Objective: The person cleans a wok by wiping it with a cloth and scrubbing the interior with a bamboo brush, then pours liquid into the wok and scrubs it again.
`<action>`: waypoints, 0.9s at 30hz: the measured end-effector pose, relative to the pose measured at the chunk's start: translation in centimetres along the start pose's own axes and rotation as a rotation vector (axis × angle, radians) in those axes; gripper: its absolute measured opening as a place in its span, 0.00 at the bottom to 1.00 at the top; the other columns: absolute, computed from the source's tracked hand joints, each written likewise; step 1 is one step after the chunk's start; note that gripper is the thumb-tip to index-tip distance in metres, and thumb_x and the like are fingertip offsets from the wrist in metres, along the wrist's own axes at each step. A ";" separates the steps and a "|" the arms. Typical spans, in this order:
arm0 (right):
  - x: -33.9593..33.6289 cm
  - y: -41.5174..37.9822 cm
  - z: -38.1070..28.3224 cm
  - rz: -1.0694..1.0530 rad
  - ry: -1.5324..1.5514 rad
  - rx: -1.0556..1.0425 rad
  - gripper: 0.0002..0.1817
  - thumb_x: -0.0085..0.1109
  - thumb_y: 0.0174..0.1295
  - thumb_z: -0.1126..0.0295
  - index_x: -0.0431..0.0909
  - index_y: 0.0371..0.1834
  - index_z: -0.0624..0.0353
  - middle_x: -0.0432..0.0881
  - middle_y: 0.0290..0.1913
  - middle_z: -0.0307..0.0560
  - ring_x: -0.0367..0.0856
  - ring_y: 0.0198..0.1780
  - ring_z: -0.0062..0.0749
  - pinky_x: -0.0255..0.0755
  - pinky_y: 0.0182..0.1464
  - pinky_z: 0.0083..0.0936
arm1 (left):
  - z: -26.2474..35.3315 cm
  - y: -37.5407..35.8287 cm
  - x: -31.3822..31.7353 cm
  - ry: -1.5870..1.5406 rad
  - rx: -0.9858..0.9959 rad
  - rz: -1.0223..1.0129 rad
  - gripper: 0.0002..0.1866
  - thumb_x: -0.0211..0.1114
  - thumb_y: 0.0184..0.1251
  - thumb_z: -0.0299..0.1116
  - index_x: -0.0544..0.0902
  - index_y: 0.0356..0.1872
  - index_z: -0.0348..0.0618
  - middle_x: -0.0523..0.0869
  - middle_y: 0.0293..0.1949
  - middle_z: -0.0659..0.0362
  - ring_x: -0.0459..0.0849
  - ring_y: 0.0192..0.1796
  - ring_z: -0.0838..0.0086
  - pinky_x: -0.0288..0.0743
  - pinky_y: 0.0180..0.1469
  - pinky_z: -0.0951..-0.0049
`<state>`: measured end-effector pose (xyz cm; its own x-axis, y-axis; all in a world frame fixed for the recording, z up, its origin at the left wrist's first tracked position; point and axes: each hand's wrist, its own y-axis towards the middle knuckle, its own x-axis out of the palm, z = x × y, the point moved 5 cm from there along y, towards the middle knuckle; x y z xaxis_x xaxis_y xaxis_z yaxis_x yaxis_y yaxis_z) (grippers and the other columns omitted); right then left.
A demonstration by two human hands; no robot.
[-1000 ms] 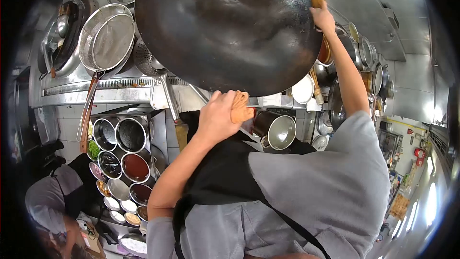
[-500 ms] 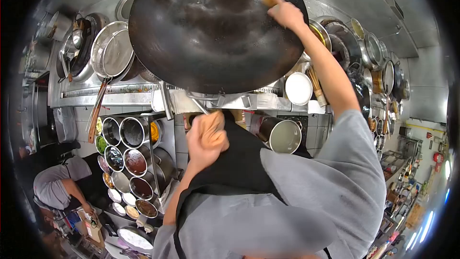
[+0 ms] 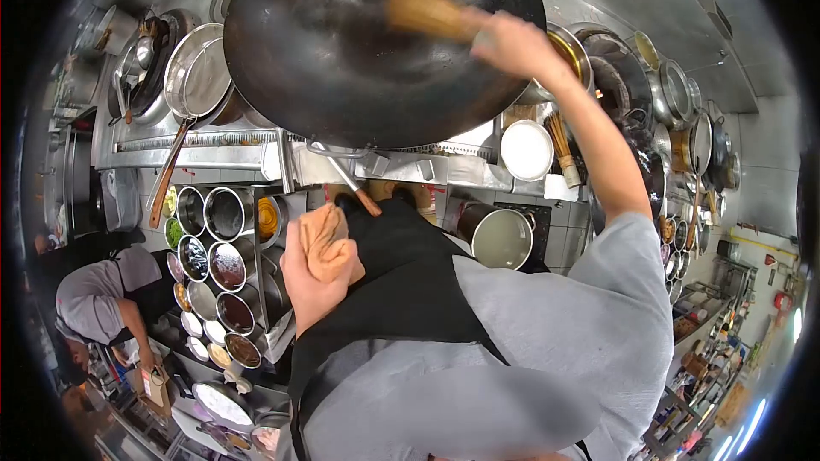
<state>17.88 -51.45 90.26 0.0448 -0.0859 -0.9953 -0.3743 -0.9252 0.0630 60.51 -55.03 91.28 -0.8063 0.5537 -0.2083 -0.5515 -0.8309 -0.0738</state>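
Note:
A large black wok [image 3: 376,94] sits over the stove at the top of the view. My right hand [image 3: 517,47] is closed on a bamboo wok brush [image 3: 427,10], whose bristles are smeared by motion over the wok's inner surface. My left hand [image 3: 314,286] grips a folded peach-coloured cloth [image 3: 325,243] in front of my black apron. Just beyond it, a metal handle with a wooden end [image 3: 367,201] slants out from the wok's near edge, apart from my fingers.
Several sauce and ingredient pots [image 3: 229,266] stand on a rack to the left. Skimmers [image 3: 196,72] rest beside the wok. On the right are a white bowl [image 3: 527,150], a spare bamboo brush [image 3: 560,141] and a steel pot [image 3: 502,239]. Another person [image 3: 94,290] bends at lower left.
My left hand has drawn back and left from the handle, still with the cloth, leaving its wooden end exposed. The brush has swept left and down across the wok.

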 end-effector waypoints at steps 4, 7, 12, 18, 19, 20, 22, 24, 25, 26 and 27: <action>5.4 -0.7 2.5 -0.874 0.481 0.218 0.29 0.65 0.60 0.56 0.76 0.68 0.36 0.85 0.38 0.39 0.78 0.22 0.24 0.75 0.23 0.21 | 2.3 6.0 3.0 0.512 0.470 -0.167 0.27 0.73 0.56 0.32 0.76 0.56 0.37 0.82 0.51 0.48 0.81 0.55 0.50 0.75 0.57 0.60; 4.7 4.7 15.0 0.096 -0.293 0.507 0.23 0.63 0.60 0.56 0.81 0.60 0.45 0.87 0.45 0.58 0.88 0.42 0.51 0.83 0.41 0.45 | -2.4 11.2 4.1 0.651 0.427 -0.378 0.25 0.72 0.57 0.40 0.77 0.53 0.41 0.82 0.47 0.47 0.80 0.52 0.48 0.75 0.53 0.55; 1.6 3.6 2.0 -0.035 -0.105 0.203 0.22 0.63 0.59 0.57 0.82 0.56 0.52 0.86 0.48 0.61 0.86 0.49 0.59 0.81 0.50 0.45 | -4.2 12.1 3.9 0.679 0.334 -0.454 0.22 0.74 0.54 0.40 0.77 0.47 0.43 0.81 0.38 0.48 0.81 0.44 0.47 0.74 0.45 0.53; 9.8 4.7 -0.2 -0.671 0.545 0.322 0.34 0.68 0.55 0.54 0.76 0.68 0.45 0.87 0.46 0.44 0.86 0.33 0.33 0.82 0.27 0.31 | -4.5 11.9 3.8 0.566 0.381 -0.404 0.24 0.74 0.54 0.42 0.77 0.48 0.44 0.81 0.37 0.49 0.81 0.42 0.48 0.76 0.42 0.54; 11.9 7.9 5.5 -0.519 0.305 0.498 0.31 0.66 0.56 0.54 0.78 0.64 0.48 0.86 0.48 0.50 0.88 0.39 0.41 0.84 0.37 0.35 | -4.9 12.0 3.7 0.549 0.388 -0.388 0.25 0.75 0.54 0.44 0.78 0.48 0.44 0.81 0.36 0.49 0.81 0.42 0.49 0.76 0.41 0.54; 11.1 9.2 8.4 0.069 -0.190 0.561 0.26 0.63 0.56 0.56 0.81 0.58 0.52 0.87 0.47 0.54 0.88 0.44 0.47 0.83 0.44 0.40 | -5.1 12.1 3.7 0.547 0.384 -0.391 0.25 0.75 0.54 0.44 0.78 0.48 0.44 0.81 0.36 0.49 0.81 0.42 0.49 0.76 0.41 0.54; 11.3 11.2 8.4 0.225 -0.283 0.616 0.26 0.60 0.57 0.55 0.79 0.58 0.55 0.88 0.44 0.56 0.88 0.44 0.47 0.82 0.45 0.42 | -5.0 12.2 3.7 0.498 0.422 -0.400 0.25 0.76 0.53 0.45 0.78 0.47 0.44 0.81 0.35 0.50 0.81 0.41 0.49 0.76 0.40 0.55; 10.8 11.6 -2.0 -0.569 -0.156 0.253 0.30 0.60 0.58 0.53 0.75 0.62 0.55 0.87 0.46 0.58 0.88 0.46 0.45 0.81 0.49 0.41 | -4.6 12.3 3.5 0.512 0.407 -0.413 0.28 0.79 0.46 0.44 0.77 0.45 0.43 0.79 0.35 0.50 0.80 0.39 0.50 0.76 0.39 0.53; 10.7 9.7 -8.0 -0.758 -0.038 0.164 0.34 0.60 0.57 0.52 0.72 0.67 0.55 0.86 0.49 0.58 0.86 0.51 0.47 0.79 0.54 0.38 | -4.9 12.4 3.5 0.505 0.417 -0.426 0.28 0.79 0.45 0.43 0.77 0.45 0.43 0.79 0.36 0.50 0.80 0.39 0.50 0.76 0.39 0.53; 11.4 7.4 -12.1 -0.587 0.179 -0.122 0.34 0.65 0.60 0.56 0.70 0.70 0.54 0.83 0.57 0.58 0.83 0.57 0.48 0.75 0.60 0.40 | -5.3 12.4 3.5 0.499 0.423 -0.439 0.28 0.79 0.44 0.43 0.77 0.44 0.43 0.79 0.36 0.49 0.80 0.39 0.50 0.76 0.39 0.53; 12.1 8.6 -11.5 -0.581 0.154 -0.134 0.34 0.65 0.60 0.56 0.70 0.70 0.54 0.83 0.57 0.58 0.83 0.57 0.48 0.75 0.60 0.40 | -4.8 12.3 3.4 0.496 0.394 -0.405 0.25 0.78 0.46 0.42 0.77 0.43 0.43 0.79 0.35 0.50 0.81 0.40 0.51 0.76 0.39 0.55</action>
<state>25.91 -64.67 79.60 0.3433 0.4029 -0.8484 -0.1292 -0.8745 -0.4676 52.02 -63.70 85.00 -0.3848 0.6444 -0.6608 -0.8953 -0.4346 0.0975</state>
